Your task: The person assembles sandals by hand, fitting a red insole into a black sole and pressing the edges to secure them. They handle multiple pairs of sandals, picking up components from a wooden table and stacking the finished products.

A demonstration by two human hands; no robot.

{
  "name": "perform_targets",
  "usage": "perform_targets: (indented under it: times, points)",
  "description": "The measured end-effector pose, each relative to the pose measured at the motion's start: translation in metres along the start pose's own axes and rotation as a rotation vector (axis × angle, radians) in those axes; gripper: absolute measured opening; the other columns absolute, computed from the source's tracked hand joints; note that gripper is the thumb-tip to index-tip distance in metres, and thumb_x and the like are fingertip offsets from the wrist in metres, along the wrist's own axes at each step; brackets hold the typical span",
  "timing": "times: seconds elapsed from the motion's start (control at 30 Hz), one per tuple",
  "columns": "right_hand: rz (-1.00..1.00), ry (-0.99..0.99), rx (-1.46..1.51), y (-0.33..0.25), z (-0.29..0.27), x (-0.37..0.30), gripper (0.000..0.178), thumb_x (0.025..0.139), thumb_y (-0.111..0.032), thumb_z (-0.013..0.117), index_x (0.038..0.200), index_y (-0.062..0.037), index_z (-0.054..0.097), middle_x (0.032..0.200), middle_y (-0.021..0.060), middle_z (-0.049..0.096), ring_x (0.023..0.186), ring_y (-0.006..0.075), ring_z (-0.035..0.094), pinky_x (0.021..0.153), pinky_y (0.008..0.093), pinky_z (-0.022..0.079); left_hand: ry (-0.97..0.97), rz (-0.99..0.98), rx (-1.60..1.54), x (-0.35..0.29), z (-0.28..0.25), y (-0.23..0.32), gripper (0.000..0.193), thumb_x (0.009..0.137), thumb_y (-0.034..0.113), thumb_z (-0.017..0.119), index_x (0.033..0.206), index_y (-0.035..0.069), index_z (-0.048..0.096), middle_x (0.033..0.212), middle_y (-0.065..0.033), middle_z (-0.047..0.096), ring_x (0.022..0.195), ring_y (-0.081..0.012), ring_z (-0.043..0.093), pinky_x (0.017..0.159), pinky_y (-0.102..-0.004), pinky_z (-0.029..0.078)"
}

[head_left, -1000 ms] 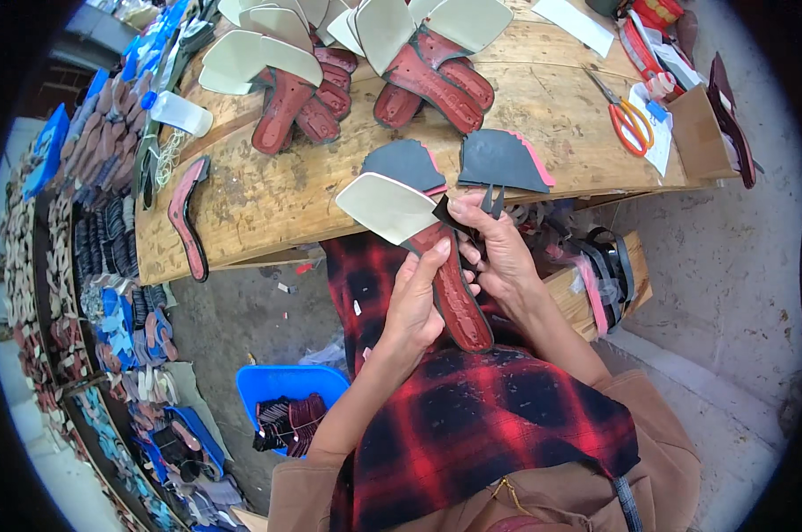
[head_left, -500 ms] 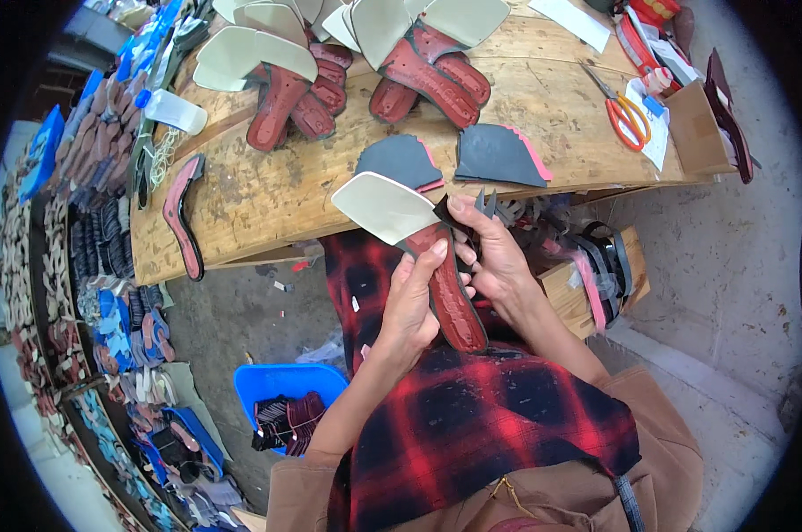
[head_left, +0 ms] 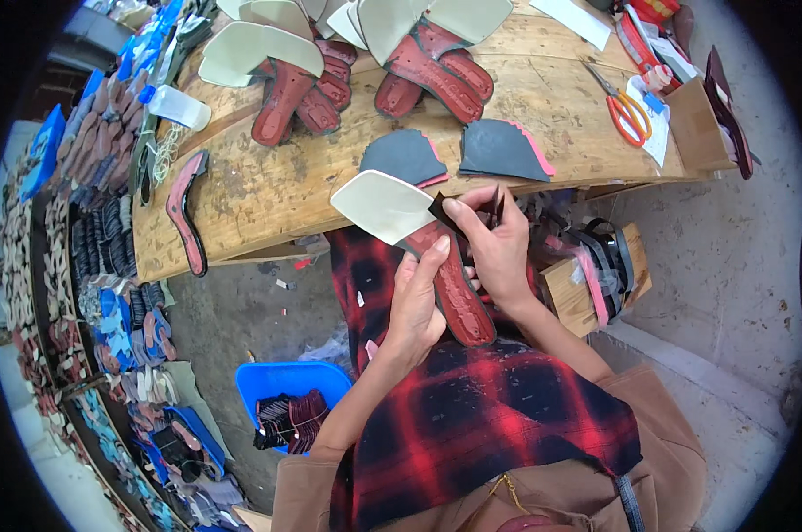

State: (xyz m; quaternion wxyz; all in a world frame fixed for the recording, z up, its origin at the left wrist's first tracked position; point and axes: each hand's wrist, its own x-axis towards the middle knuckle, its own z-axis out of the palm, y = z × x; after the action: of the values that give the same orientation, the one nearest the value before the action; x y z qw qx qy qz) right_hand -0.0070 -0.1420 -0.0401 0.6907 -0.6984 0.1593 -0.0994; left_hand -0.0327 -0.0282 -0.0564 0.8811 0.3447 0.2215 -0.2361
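In front of my lap I hold a shoe insole [head_left: 460, 297], its front end cream and its narrower rear part dark red. My left hand [head_left: 416, 297] is closed around its middle, thumb on top. My right hand [head_left: 500, 253] pinches a small black strip [head_left: 442, 213] at the insole's edge, where cream meets red. Dark pointed tips [head_left: 498, 202], like those of small snips, stick up from the right hand; its palm hides the rest of them. On the table edge beyond lie two stacks of dark cut pieces [head_left: 502, 151] with pink layers.
On the wooden table [head_left: 277, 191] are more cream-and-red insoles [head_left: 432, 71], a curved sole piece [head_left: 186, 213], a bottle [head_left: 179, 108] and orange-handled scissors [head_left: 630, 117]. A blue bin [head_left: 330, 377] stands on the floor at left. Shelves of shoe parts [head_left: 109, 146] line the left side.
My right hand has turned slightly and moved a little up and right, still pinching the black strip. The pointed tips now stand more upright. My left hand keeps its hold on the insole.
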Motion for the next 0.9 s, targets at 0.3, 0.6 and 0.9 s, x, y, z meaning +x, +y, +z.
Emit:
perform_targets:
  times: [0.3, 0.6, 0.9]
  points:
    - [-0.501, -0.186, -0.249, -0.001, -0.012, 0.036, 0.015, 0.089, -0.013, 0.064, 0.083, 0.0013, 0.063, 0.074, 0.0113, 0.059, 0.068, 0.0227, 0.059, 0.063, 0.0357, 0.046, -0.203, 0.095, 0.315, 0.019, -0.003, 0.018, 0.032, 0.092, 0.017, 0.067, 0.12, 0.006, 0.055, 0.099, -0.0052, 0.065, 0.084, -0.0157, 0.067, 0.076, -0.0327, 0.056]
    - [-0.026, -0.372, -0.029, -0.007, -0.048, 0.061, 0.021, 0.093, -0.018, 0.061, 0.078, -0.0029, 0.058, 0.075, -0.0061, 0.051, 0.071, 0.0049, 0.043, 0.063, 0.0243, 0.039, -0.514, 1.164, 1.909, 0.004, 0.053, 0.102, 0.093, 0.06, 0.026, 0.085, 0.138, -0.002, 0.041, 0.146, -0.0229, 0.036, 0.141, -0.0436, 0.026, 0.118, -0.0497, 0.021]
    - [-0.403, -0.152, -0.943, 0.03, -0.118, 0.042, 0.019, 0.085, -0.021, 0.066, 0.088, -0.0022, 0.066, 0.08, 0.0169, 0.065, 0.076, 0.0327, 0.065, 0.069, 0.0398, 0.05, -0.64, -0.004, 1.823, 0.005, -0.005, 0.084, 0.078, 0.072, 0.06, 0.075, 0.124, 0.003, 0.059, 0.094, -0.013, 0.063, 0.091, -0.0268, 0.062, 0.079, -0.0419, 0.049]
